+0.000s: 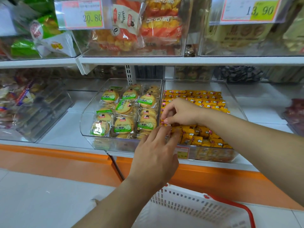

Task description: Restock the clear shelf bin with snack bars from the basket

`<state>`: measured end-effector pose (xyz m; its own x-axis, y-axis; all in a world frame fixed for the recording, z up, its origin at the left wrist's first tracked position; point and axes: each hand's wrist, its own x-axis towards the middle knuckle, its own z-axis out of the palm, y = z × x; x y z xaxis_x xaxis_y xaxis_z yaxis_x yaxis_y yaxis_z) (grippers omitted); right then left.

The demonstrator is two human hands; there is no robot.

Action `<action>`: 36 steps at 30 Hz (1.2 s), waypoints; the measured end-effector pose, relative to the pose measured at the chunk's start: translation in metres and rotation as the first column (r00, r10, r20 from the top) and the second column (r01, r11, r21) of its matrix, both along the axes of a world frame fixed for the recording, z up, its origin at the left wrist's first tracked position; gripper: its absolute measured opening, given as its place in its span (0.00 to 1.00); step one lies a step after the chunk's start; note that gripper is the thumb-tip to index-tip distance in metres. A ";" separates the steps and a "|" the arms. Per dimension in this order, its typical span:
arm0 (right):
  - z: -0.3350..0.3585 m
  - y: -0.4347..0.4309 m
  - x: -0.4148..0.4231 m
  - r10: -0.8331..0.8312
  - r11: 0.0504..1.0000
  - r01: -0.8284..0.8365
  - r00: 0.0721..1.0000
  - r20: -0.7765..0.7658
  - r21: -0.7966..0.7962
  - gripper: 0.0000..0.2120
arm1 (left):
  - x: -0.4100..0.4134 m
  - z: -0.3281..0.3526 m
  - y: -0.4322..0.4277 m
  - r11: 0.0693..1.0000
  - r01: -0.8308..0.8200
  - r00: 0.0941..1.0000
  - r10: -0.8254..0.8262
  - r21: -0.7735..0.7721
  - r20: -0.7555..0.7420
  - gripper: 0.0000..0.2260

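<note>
1. The white shelf [189,60] runs across the view in tiers, with clear bins on each level and price cards above.
2. The white basket [185,203] with a red handle sits at the bottom, below the shelf edge; its contents cannot be made out.
3. The clear shelf bin [230,94] stands on the lower tier, right of a neighbouring bin of round biscuits [125,111]; the two bins touch side by side.
4. The snack bars [202,99] in yellow wrappers fill the clear shelf bin, lined in rows at the back and piled loosely toward the front.
5. The left hand [156,155] reaches over the bin's front wall, fingers spread apart and resting on the front bars; it does not clamp anything that I can see.
6. The right hand [181,112] hovers over the left side of the bin, thumb and forefinger pinched together on one small bar [163,122] at the near left corner.
</note>
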<state>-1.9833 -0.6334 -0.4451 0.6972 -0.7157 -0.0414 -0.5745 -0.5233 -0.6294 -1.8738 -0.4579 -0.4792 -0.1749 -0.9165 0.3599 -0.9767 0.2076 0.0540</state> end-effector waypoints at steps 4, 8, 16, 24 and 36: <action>-0.006 0.006 0.000 -0.006 0.996 0.012 0.998 0.066 -0.083 0.10 | -0.002 -0.002 0.001 1.000 -0.020 0.999 0.021 0.010 -0.029 0.29; -0.011 0.009 -0.005 -0.031 0.997 0.040 0.989 0.143 -0.062 0.06 | 0.000 -0.001 0.000 0.999 -0.030 0.999 0.031 0.025 -0.031 0.29; 0.012 -0.010 -0.026 0.058 0.997 -0.040 0.959 -0.278 0.069 0.06 | -0.001 -0.002 -0.001 0.999 -0.031 0.999 0.032 0.021 -0.036 0.28; 0.009 -0.007 -0.012 0.093 0.990 -0.130 0.901 -0.424 -0.059 0.04 | -0.002 -0.002 0.000 0.999 -0.021 0.999 0.022 0.030 -0.044 0.29; 0.018 -0.011 -0.026 0.123 0.989 -0.145 0.901 -0.417 -0.021 0.03 | 0.000 -0.003 -0.001 0.999 -0.009 0.997 0.011 0.036 -0.071 0.28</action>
